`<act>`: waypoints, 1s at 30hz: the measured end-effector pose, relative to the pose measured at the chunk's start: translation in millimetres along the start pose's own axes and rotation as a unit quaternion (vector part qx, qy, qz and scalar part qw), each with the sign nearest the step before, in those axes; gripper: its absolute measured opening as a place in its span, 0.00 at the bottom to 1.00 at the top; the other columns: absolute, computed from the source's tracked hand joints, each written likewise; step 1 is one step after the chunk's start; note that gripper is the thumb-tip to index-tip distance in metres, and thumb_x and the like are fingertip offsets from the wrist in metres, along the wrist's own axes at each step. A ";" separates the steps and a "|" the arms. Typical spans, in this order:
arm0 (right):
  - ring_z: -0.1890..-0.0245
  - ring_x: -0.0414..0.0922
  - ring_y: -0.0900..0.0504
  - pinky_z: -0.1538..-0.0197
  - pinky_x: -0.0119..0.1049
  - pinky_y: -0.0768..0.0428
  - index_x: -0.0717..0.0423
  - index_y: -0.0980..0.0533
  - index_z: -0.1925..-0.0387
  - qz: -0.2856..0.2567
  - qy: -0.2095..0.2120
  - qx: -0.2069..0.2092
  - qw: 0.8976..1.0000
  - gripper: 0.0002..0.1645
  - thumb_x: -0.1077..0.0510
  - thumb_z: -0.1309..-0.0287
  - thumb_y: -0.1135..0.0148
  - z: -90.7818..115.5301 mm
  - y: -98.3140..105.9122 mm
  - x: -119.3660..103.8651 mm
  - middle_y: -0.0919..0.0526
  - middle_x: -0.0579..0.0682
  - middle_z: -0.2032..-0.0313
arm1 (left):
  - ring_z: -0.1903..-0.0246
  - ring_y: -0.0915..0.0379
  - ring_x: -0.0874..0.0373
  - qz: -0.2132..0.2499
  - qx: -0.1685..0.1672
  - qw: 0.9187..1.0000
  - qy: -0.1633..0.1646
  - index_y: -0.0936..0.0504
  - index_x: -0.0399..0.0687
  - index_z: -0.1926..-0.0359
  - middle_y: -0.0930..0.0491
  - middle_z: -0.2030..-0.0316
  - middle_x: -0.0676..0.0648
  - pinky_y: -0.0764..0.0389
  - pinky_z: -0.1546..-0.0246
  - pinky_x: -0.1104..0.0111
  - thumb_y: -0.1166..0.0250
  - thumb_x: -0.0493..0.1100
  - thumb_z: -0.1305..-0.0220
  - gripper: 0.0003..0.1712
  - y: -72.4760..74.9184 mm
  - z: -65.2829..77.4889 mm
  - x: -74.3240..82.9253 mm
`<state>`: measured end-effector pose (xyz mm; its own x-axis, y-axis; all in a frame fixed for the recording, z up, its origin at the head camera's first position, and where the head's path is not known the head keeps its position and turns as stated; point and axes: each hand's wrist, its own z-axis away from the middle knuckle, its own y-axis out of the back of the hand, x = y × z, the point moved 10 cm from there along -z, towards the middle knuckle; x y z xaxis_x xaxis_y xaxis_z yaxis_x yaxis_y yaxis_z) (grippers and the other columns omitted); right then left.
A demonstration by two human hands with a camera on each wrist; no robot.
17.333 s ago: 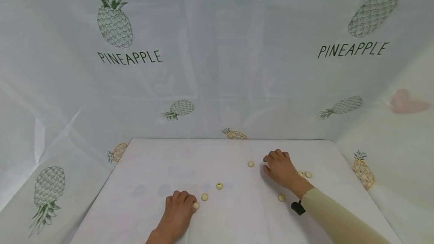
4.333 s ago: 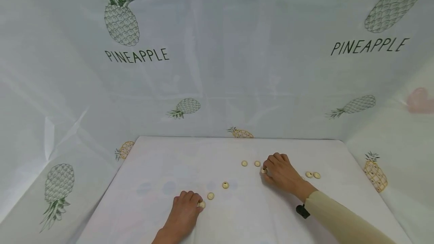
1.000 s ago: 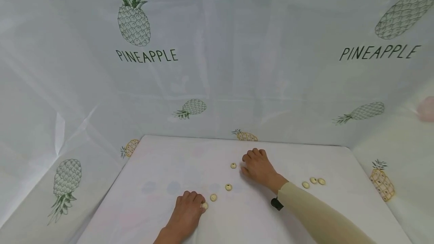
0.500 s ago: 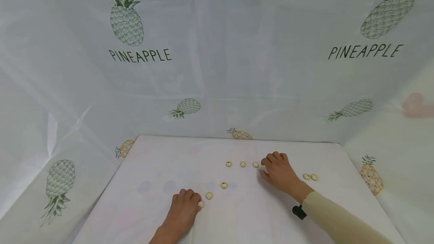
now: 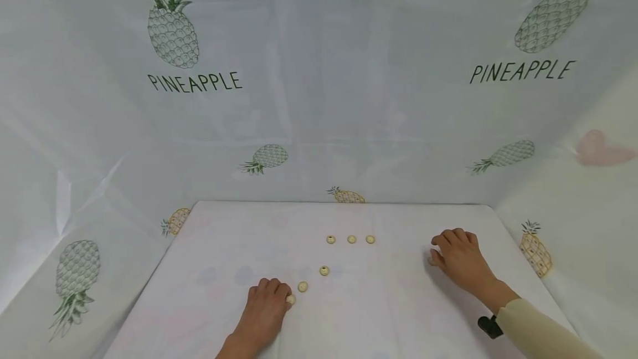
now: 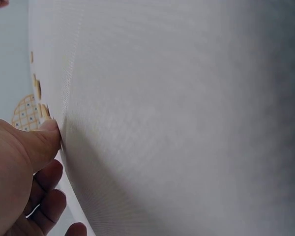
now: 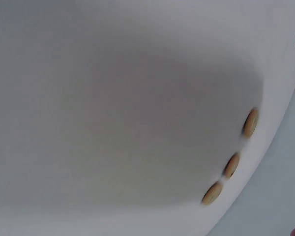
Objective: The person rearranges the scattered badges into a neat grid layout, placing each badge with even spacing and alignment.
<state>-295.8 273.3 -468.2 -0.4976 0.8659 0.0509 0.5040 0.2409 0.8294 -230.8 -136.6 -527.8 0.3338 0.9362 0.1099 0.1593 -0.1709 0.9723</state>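
Small round pale wooden discs lie on the white-covered table. My left hand (image 5: 263, 309) pinches one disc (image 5: 291, 299) between thumb and index finger on the table. In the left wrist view, the thumb (image 6: 46, 137) presses at a disc (image 6: 44, 111). Just beyond are a plain disc (image 5: 302, 287) and one with a dark centre (image 5: 324, 271). My right hand (image 5: 461, 259), fingers loosely bent and holding nothing, hovers at the right. A disc (image 5: 431, 261) shows by its thumb. In the right wrist view three discs (image 7: 231, 165) lie in a slanting line.
Three discs form a short row near the table's back: a dark-centred one (image 5: 330, 240), a middle one (image 5: 351, 239) and a right one (image 5: 370, 239). A pineapple-print sheet (image 5: 319, 98) hangs behind the table (image 5: 239, 226) and along both sides.
Over the last second my right hand sets discs in the back row, lets go and moves right to the loose group. That row has grown from one disc earlier to three. My left hand stays put.
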 end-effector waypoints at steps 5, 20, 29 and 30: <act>0.56 0.58 0.23 0.54 0.62 0.30 0.55 0.20 0.61 0.016 -0.006 -0.006 1.000 0.18 0.59 0.53 0.21 14.5 2.6 15.1 0.19 0.52 0.62 | 0.58 0.30 0.56 0.013 -0.004 1.000 0.005 0.18 0.54 0.57 0.21 0.59 0.54 0.27 0.58 0.56 0.24 0.48 0.38 0.13 0.3 1.1 -1.1; 0.56 0.55 0.27 0.51 0.60 0.30 0.53 0.21 0.62 0.046 -0.032 -0.092 0.994 0.14 0.50 0.39 0.26 28.0 -32.1 15.8 0.22 0.50 0.62 | 0.58 0.30 0.57 0.015 -0.005 1.000 0.009 0.17 0.53 0.57 0.22 0.60 0.55 0.27 0.60 0.57 0.24 0.48 0.37 0.13 0.4 0.3 0.5; 0.53 0.54 0.24 0.50 0.60 0.29 0.52 0.18 0.61 0.022 -0.046 -0.113 0.992 0.10 0.51 0.35 0.28 25.9 -37.6 15.0 0.20 0.49 0.61 | 0.58 0.31 0.57 0.017 -0.013 1.000 0.014 0.18 0.54 0.58 0.22 0.60 0.55 0.27 0.59 0.57 0.25 0.48 0.36 0.11 -2.9 -0.4 -0.8; 0.53 0.54 0.24 0.50 0.59 0.29 0.52 0.18 0.61 0.017 -0.042 -0.107 0.993 0.09 0.52 0.36 0.27 25.1 -36.9 13.7 0.20 0.48 0.61 | 0.58 0.31 0.57 0.017 -0.012 1.000 0.014 0.18 0.54 0.58 0.22 0.60 0.55 0.27 0.59 0.57 0.25 0.48 0.36 0.11 -2.9 -0.2 -0.8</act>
<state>-303.5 287.3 -512.1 -0.4184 0.9073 0.0414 0.3528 0.1204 0.9279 -231.7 -136.8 -530.7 0.3130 0.9381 0.1483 0.1258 -0.1958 0.9725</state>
